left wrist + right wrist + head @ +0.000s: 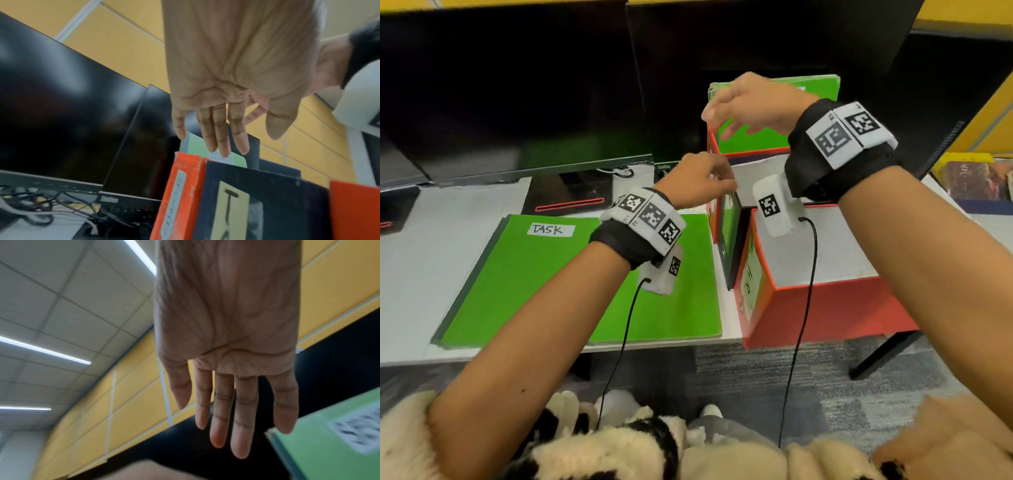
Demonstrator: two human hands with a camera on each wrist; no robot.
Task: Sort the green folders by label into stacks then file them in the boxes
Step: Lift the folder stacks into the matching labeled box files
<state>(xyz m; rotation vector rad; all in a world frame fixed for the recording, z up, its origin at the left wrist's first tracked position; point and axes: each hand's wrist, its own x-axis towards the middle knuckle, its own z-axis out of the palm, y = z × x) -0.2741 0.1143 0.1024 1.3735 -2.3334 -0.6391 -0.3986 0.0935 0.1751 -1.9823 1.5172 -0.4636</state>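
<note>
A stack of green folders (534, 274) labelled TASK lies flat on the white table (431, 240), with a second green folder (688, 308) beside it on the right. Further right stand three boxes: a near red box (842, 308) labelled HR, a dark box (736, 240) in the middle, and a far red box (750, 152) with green folders (756, 137) upright inside. My left hand (702, 181) hovers over the dark box (257, 203), fingers (222, 138) straight, holding nothing. My right hand (750, 102) hangs over the upright folders (329, 443), fingers (226, 410) straight and empty.
Two black monitors (517, 85) stand along the back, one stand (571, 195) just behind the flat folders. Cables (41, 211) lie under the monitors. Books (976, 181) are stacked at the far right. The table's front edge (551, 353) runs close to my body.
</note>
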